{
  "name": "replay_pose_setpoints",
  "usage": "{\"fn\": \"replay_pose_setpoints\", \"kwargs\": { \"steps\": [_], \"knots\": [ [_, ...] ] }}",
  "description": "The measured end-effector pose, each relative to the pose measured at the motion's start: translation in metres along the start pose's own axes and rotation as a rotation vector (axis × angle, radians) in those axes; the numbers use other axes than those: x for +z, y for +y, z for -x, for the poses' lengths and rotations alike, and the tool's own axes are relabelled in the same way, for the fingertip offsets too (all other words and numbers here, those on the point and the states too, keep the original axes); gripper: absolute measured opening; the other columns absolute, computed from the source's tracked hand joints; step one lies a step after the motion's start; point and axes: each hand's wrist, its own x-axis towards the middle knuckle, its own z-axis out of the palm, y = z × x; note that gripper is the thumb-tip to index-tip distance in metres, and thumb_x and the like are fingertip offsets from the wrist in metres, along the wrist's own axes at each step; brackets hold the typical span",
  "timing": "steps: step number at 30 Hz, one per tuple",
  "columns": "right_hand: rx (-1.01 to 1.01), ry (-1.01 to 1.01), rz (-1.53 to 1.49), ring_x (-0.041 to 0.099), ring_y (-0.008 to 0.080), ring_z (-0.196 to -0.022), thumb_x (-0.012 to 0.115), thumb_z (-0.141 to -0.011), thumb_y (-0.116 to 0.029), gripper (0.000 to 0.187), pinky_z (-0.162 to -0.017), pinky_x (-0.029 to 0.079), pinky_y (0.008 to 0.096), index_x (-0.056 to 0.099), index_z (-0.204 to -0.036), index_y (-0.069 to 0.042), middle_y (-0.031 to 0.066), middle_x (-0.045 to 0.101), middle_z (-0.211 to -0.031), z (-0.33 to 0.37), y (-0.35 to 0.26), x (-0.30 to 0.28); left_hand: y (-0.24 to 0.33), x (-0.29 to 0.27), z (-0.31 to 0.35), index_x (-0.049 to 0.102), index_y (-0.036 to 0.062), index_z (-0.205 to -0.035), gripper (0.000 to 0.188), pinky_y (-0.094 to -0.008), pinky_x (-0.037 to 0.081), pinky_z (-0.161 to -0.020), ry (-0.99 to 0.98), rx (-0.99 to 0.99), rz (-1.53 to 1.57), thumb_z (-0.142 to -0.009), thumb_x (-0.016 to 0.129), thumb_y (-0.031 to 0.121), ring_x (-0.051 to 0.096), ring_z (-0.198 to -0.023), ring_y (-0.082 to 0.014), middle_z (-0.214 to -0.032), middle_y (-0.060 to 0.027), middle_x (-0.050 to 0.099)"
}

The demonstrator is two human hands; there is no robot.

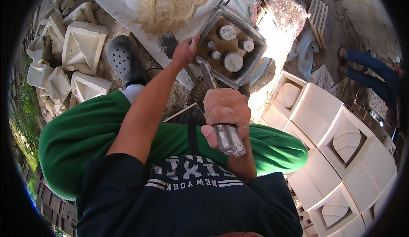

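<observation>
A grey box mould stands in front of me, with brown sandy fill and several round, dusty cylinders inside. One larger cylinder sits near its lower right wall. My left hand grips the left wall of the box, one finger extended along it and the others partly hidden. My right hand is closed around a dusty metal bar. The bar's far end reaches the near left edge of the mould; its near end points toward my chest.
White cast blocks are stacked at the right; broken-looking white pieces pile up at the left. Sand lies on a white sheet beyond. My shoe is left of the mould. Another person's legs show at far right.
</observation>
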Motion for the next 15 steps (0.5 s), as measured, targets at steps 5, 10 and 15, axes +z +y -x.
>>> {"fn": "replay_pose_setpoints", "kwargs": {
  "steps": [5,10,15],
  "knots": [
    [-0.005,0.009,0.047,0.05,0.0267,-0.053,0.072,-0.056,-0.004,0.021,-0.049,0.038,0.0378,0.055,-0.067,-0.009,0.0062,0.052,-0.062,0.004,0.019,0.011,-0.001,0.004,-0.001,0.069,0.0017,-0.109,0.077,-0.049,0.046,-0.09,-0.016,-0.014,0.005,-0.098,0.03,0.066,0.059,-0.103,-0.0478,-0.103,-0.0288,0.066],
    [-0.038,-0.029,0.031,0.048,0.028,-0.053,0.071,-0.058,-0.006,0.02,-0.048,0.034,0.0376,0.055,-0.069,-0.008,0.0062,0.052,-0.063,0.011,0.016,0.02,-0.002,0.003,-0.003,0.069,0.0027,-0.111,0.075,-0.049,0.046,-0.089,-0.048,-0.015,-0.001,-0.098,0.031,0.067,0.059,-0.103,-0.0473,-0.104,-0.0283,0.066],
    [-0.044,-0.024,0.061,0.046,0.0285,-0.052,0.072,-0.058,-0.008,0.021,-0.051,0.034,0.0392,0.053,-0.066,-0.008,0.0047,0.047,-0.059,0.022,0.008,0.026,0.0,-0.002,0.002,0.069,0.0008,-0.104,0.073,-0.0497,0.046,-0.087,-0.053,-0.06,0.012,-0.098,0.034,0.064,0.058,-0.099,-0.0501,-0.097,-0.0302,0.065]
  ]
}}
